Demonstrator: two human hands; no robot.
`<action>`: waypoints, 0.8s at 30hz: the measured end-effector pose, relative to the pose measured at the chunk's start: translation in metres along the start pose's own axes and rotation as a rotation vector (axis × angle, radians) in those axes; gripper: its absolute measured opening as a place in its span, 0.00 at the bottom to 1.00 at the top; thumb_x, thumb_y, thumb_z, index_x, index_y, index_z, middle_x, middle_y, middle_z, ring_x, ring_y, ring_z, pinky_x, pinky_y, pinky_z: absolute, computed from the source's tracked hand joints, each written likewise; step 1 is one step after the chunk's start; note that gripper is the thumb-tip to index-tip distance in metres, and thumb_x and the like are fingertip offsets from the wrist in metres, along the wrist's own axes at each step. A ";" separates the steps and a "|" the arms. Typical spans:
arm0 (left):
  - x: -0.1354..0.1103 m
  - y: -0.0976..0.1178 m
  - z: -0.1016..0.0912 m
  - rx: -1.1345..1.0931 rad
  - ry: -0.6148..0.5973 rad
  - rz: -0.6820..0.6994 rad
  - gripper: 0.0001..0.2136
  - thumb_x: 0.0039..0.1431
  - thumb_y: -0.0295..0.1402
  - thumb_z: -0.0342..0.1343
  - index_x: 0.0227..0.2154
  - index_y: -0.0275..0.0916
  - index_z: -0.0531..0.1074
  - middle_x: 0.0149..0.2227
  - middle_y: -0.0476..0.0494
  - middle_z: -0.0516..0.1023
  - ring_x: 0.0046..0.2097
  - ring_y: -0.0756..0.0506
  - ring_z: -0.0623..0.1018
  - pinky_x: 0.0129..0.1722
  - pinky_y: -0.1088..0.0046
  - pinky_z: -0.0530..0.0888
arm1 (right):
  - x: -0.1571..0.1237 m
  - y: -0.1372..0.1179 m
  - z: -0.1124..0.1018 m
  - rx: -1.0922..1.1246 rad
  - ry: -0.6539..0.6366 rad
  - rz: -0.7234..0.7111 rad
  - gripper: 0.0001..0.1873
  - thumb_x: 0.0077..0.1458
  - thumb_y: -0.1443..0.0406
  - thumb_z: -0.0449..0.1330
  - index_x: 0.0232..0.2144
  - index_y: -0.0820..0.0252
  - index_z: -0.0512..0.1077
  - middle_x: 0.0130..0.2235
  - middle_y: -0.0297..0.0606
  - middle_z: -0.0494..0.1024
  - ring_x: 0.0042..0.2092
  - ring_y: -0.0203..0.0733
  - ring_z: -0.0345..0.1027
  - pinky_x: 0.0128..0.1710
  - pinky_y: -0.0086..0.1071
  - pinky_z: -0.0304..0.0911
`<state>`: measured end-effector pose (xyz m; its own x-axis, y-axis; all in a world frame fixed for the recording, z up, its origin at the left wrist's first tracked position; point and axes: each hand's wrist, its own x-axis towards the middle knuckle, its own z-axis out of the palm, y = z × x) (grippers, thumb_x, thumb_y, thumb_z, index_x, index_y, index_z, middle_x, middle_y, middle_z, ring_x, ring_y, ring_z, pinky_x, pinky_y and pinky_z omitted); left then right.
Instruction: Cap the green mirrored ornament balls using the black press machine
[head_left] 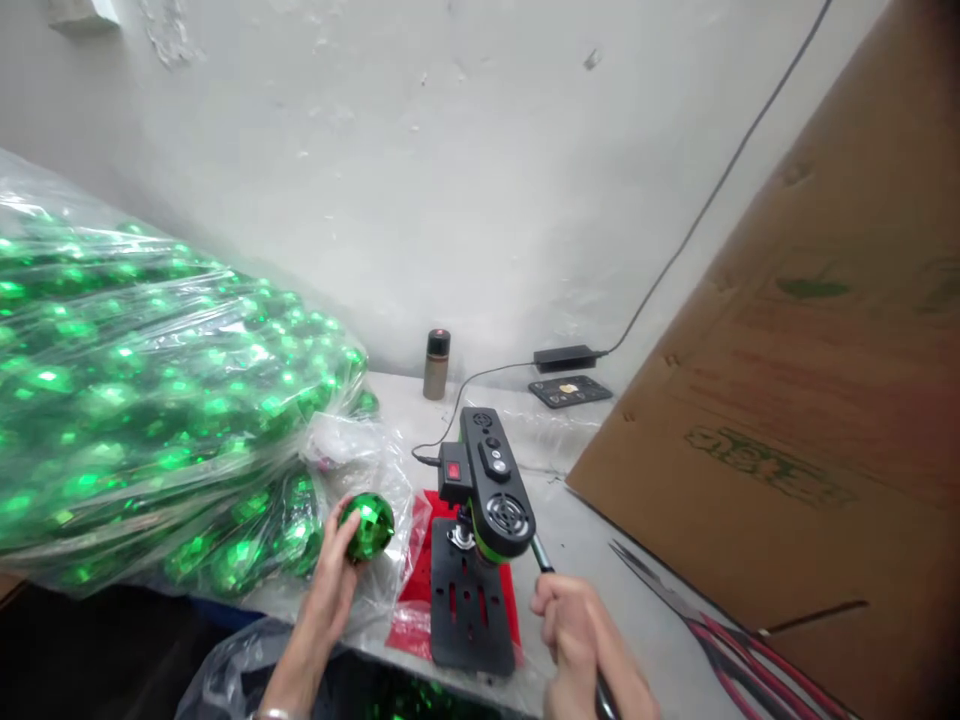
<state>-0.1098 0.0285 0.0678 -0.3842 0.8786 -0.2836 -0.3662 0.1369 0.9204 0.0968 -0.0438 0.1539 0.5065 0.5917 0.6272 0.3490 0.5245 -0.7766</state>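
Observation:
My left hand (336, 580) is closed around a shiny green faceted bauble (371, 527), at the left of a small black press machine (495, 480). The press has two round vents on its head, a red switch (454, 470) at its side and a slotted black base plate (471, 630). My right hand (581, 640) is wrapped round the press lever (541, 556), a rod with a dark grip that runs from the machine head toward me. Beneath the base lies a red sheet (412, 600).
A big clear bag (165, 390) full of green baubles fills the left. Behind stand a dark-capped bottle (436, 365), a power adapter (565, 357) and a phone (570, 391). Red-handled shears (720, 630) lie beside a cardboard box (780, 400) at right. More green pieces (420, 700) show below the table edge.

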 end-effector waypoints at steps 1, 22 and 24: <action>-0.012 -0.009 -0.001 0.037 -0.035 0.040 0.35 0.56 0.52 0.70 0.63 0.44 0.69 0.59 0.37 0.81 0.59 0.35 0.83 0.54 0.60 0.82 | 0.002 0.003 -0.003 0.030 -0.035 -0.040 0.21 0.75 0.65 0.56 0.26 0.56 0.64 0.26 0.32 0.69 0.26 0.34 0.63 0.25 0.32 0.51; -0.054 -0.114 0.051 0.561 -0.159 0.512 0.34 0.49 0.39 0.71 0.60 0.40 0.70 0.62 0.29 0.79 0.66 0.25 0.78 0.67 0.38 0.75 | 0.011 0.009 -0.014 -0.017 -0.157 -0.229 0.17 0.71 0.75 0.53 0.30 0.56 0.67 0.28 0.30 0.71 0.26 0.32 0.67 0.26 0.27 0.61; -0.054 -0.119 0.055 0.560 -0.130 0.531 0.34 0.50 0.40 0.71 0.60 0.41 0.70 0.62 0.29 0.78 0.67 0.24 0.78 0.68 0.37 0.75 | 0.010 0.008 -0.014 -0.019 -0.158 -0.229 0.16 0.72 0.75 0.53 0.31 0.56 0.67 0.28 0.30 0.71 0.26 0.32 0.67 0.26 0.27 0.61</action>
<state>0.0013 -0.0096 -0.0117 -0.2730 0.9329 0.2350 0.3341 -0.1372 0.9325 0.1162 -0.0421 0.1533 0.2841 0.5483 0.7866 0.4552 0.6449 -0.6139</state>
